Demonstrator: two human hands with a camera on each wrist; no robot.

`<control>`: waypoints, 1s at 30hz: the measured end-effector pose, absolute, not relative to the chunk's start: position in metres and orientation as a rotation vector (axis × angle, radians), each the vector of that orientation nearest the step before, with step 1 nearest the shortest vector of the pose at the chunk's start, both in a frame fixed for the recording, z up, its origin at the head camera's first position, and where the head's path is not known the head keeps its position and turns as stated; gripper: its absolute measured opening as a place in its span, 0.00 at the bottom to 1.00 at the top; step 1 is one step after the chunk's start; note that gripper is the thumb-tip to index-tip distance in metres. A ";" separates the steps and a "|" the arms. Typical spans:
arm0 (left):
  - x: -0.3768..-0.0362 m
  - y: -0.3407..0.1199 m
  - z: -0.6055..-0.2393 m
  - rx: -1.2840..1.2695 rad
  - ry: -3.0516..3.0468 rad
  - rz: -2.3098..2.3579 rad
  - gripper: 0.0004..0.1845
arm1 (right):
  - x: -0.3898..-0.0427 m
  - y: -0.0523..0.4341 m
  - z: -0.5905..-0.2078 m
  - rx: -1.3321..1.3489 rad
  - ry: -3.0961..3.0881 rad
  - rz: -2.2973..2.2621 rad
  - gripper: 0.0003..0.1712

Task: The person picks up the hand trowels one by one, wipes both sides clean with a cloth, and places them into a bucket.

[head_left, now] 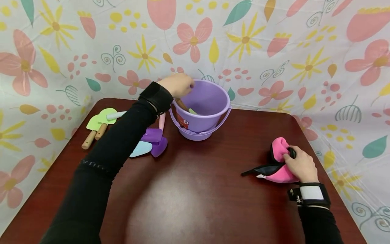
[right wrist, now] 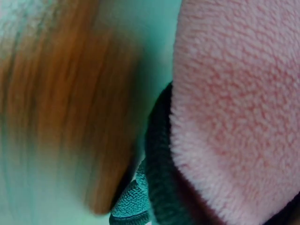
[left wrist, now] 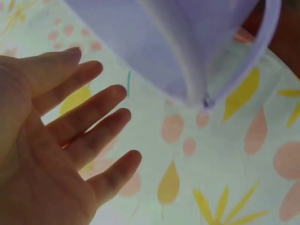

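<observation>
My left hand (head_left: 178,84) hovers at the near left rim of a purple plastic bucket (head_left: 210,123) at the back of the table. In the left wrist view the hand (left wrist: 61,140) is open with fingers spread and holds nothing, just beside the bucket's wall (left wrist: 178,42). A small tool with a wooden handle and green blade (head_left: 187,108) lies inside the bucket. At the right, my right hand (head_left: 300,166) grips a pink and black fleece item (head_left: 278,173) that lies on the table. The right wrist view shows its pink fleece (right wrist: 234,117) up close.
Two green toy spades with wooden handles (head_left: 99,123) lie at the back left of the dark wooden table (head_left: 195,189). Purple and light blue toy spades (head_left: 150,142) lie beside my left forearm. A floral cloth (head_left: 274,44) walls in the table.
</observation>
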State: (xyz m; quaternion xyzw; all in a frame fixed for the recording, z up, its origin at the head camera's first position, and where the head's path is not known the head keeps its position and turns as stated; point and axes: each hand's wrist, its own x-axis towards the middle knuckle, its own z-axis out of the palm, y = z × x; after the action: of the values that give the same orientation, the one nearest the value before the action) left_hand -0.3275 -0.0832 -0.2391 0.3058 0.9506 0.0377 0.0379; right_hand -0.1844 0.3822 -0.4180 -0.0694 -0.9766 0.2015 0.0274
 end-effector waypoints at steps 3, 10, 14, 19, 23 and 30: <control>-0.326 -0.099 -0.233 1.012 2.955 0.152 0.17 | -0.183 0.383 -0.413 -0.210 -3.004 0.628 0.31; -0.312 -0.142 -0.239 1.016 3.053 0.285 0.15 | -0.180 0.383 -0.406 -0.202 -2.988 0.630 0.31; -0.302 -0.166 -0.252 0.955 3.090 0.325 0.14 | -0.177 0.382 -0.404 -0.201 -2.985 0.637 0.31; -0.293 -0.193 -0.270 0.854 3.086 0.353 0.15 | -0.175 0.381 -0.400 -0.208 -2.976 0.649 0.31; -0.287 -0.213 -0.286 0.794 3.073 0.352 0.16 | -0.174 0.381 -0.399 -0.197 -2.947 0.651 0.30; -0.277 -0.242 -0.328 0.668 2.987 0.347 0.16 | -0.168 0.381 -0.398 -0.157 -2.887 0.658 0.27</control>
State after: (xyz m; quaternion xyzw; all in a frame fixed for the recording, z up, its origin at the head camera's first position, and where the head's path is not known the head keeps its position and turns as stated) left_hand -0.2774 -0.2420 -0.3284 0.2167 0.9692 0.1125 0.0309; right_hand -0.1682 0.3811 -0.3975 -0.0529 -0.9699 0.2211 0.0879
